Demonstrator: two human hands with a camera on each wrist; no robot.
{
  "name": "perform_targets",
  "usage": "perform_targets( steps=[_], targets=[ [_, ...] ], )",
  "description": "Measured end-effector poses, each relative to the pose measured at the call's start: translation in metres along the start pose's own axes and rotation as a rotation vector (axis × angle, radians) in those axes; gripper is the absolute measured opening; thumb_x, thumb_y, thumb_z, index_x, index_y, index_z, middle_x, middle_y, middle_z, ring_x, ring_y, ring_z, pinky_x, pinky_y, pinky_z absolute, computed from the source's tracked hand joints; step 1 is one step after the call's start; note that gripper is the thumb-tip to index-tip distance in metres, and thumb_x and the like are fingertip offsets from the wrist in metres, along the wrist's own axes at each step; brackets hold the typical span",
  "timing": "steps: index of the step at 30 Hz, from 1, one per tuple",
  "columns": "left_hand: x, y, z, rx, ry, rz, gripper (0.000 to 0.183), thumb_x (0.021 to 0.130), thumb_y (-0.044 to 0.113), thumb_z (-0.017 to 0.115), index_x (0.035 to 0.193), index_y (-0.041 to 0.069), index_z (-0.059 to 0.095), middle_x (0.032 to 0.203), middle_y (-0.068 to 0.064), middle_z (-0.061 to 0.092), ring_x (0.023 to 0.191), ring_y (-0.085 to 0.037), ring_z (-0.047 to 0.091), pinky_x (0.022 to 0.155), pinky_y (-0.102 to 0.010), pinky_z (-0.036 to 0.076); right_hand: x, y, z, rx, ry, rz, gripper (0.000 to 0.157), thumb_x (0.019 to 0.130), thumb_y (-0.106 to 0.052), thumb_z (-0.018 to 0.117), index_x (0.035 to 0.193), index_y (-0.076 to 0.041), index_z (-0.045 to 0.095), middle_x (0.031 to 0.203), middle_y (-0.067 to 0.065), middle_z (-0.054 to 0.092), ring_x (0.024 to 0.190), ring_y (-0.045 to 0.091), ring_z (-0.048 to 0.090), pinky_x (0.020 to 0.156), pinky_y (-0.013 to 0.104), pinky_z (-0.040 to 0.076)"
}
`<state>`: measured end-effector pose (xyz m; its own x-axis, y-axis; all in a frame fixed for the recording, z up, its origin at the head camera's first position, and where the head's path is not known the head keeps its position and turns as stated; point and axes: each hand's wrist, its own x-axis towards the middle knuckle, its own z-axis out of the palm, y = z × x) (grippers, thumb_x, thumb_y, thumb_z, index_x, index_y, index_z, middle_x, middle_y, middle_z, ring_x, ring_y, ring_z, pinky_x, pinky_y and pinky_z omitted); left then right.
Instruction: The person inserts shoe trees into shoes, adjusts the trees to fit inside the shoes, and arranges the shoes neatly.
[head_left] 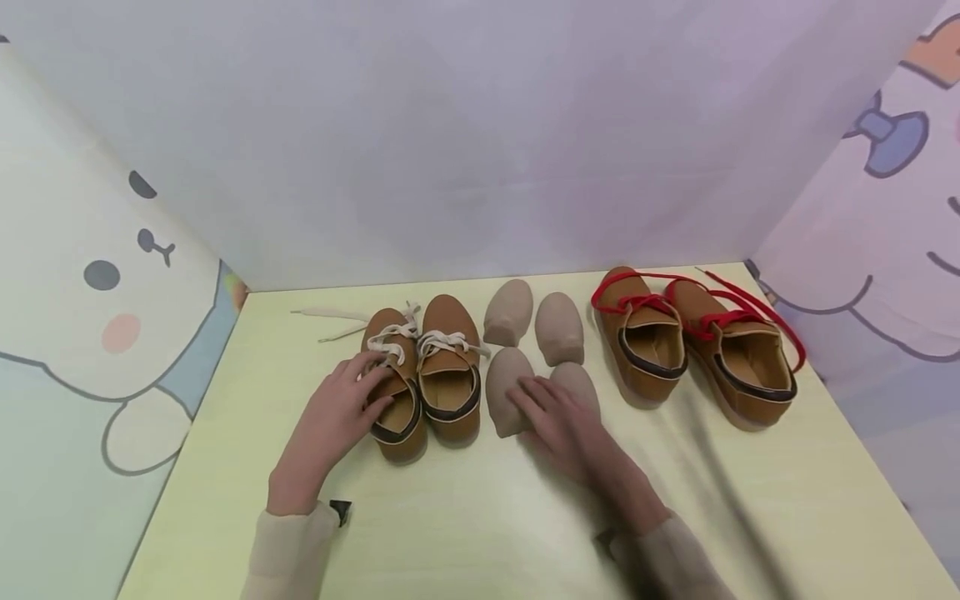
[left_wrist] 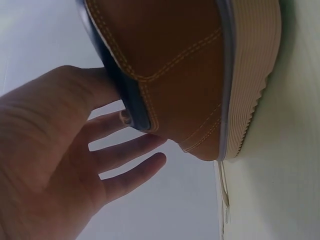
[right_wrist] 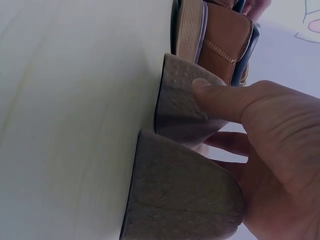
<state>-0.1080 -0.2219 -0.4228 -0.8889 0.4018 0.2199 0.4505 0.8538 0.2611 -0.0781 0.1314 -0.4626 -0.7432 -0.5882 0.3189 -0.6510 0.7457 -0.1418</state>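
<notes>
My left hand [head_left: 348, 408] is over the left shoe of a brown pair with white laces. Its fingers are loosely spread at that brown shoe's [head_left: 405, 433] opening, and in the left wrist view they overlap its dark collar [left_wrist: 127, 95]. The other white-laced shoe [head_left: 450, 383] stands right beside it. My right hand [head_left: 562, 425] pinches the near left beige moulded shoe insert [head_left: 501, 400]; the right wrist view has the thumb on the insert's end face [right_wrist: 182, 95] and the fingers on its far side. The near right insert [right_wrist: 180, 195] stands alongside, partly behind that hand.
Two more beige inserts, one left [head_left: 510, 310] and one right [head_left: 559, 327], lie farther back. At the right stand two brown shoes with red laces, one nearer the inserts [head_left: 641, 358] and one farther right [head_left: 750, 375]. A pale wall [head_left: 487, 167] rises behind the light table [head_left: 450, 517].
</notes>
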Motion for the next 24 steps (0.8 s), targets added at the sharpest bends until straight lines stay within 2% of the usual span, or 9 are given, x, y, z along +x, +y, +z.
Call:
perform_targets(
  steps=[5,10,13,17,19,24],
  targets=[
    [-0.001,0.0,-0.003,-0.013,-0.012,-0.028,0.036,0.094,0.016,0.078,0.128,0.007,0.071,0.144,-0.013,0.06,0.128,-0.039,0.06,0.101,-0.057,0.052,0.003,-0.001,0.002,-0.037,0.026,-0.009,0.045,0.095,-0.019,0.075,0.137,-0.005,0.065,0.137,0.021,0.066,0.123,0.04,0.067,0.101,0.052,0.056],
    [-0.002,0.0,-0.003,-0.013,0.009,-0.029,0.035,0.097,0.015,0.073,0.131,0.007,0.07,0.144,-0.014,0.061,0.127,-0.039,0.062,0.101,-0.058,0.052,0.004,-0.001,0.0,-0.016,-0.024,0.016,0.047,0.095,-0.019,0.076,0.138,-0.004,0.064,0.14,0.021,0.064,0.127,0.04,0.064,0.105,0.053,0.054],
    [-0.004,0.0,-0.002,-0.007,0.029,-0.019,0.035,0.1,0.015,0.07,0.134,0.007,0.068,0.143,-0.014,0.062,0.126,-0.039,0.063,0.101,-0.058,0.053,0.004,0.001,-0.002,-0.009,-0.028,-0.002,0.048,0.095,-0.019,0.076,0.138,-0.003,0.063,0.141,0.021,0.064,0.129,0.04,0.063,0.107,0.053,0.053],
    [-0.006,-0.004,0.002,0.002,0.072,-0.001,0.036,0.101,0.013,0.067,0.137,0.008,0.066,0.143,-0.013,0.064,0.124,-0.038,0.065,0.101,-0.056,0.054,0.004,0.005,-0.002,-0.012,0.024,-0.041,0.049,0.092,-0.019,0.077,0.136,0.0,0.064,0.138,0.021,0.065,0.128,0.039,0.064,0.108,0.052,0.052],
    [-0.007,-0.005,0.004,0.01,0.105,0.016,0.037,0.101,0.012,0.068,0.137,0.01,0.066,0.142,-0.012,0.065,0.123,-0.037,0.067,0.099,-0.055,0.055,0.004,0.006,-0.003,0.003,0.032,-0.034,0.049,0.092,-0.02,0.076,0.135,0.0,0.064,0.139,0.021,0.066,0.128,0.039,0.064,0.108,0.052,0.052],
    [-0.01,-0.006,0.008,0.047,0.213,0.057,0.038,0.097,0.007,0.072,0.135,0.012,0.068,0.136,-0.01,0.069,0.116,-0.034,0.071,0.093,-0.05,0.059,0.003,0.005,-0.008,0.048,-0.01,0.011,0.05,0.096,-0.024,0.07,0.139,-0.002,0.062,0.143,0.017,0.064,0.135,0.035,0.06,0.111,0.05,0.05]
  ],
)
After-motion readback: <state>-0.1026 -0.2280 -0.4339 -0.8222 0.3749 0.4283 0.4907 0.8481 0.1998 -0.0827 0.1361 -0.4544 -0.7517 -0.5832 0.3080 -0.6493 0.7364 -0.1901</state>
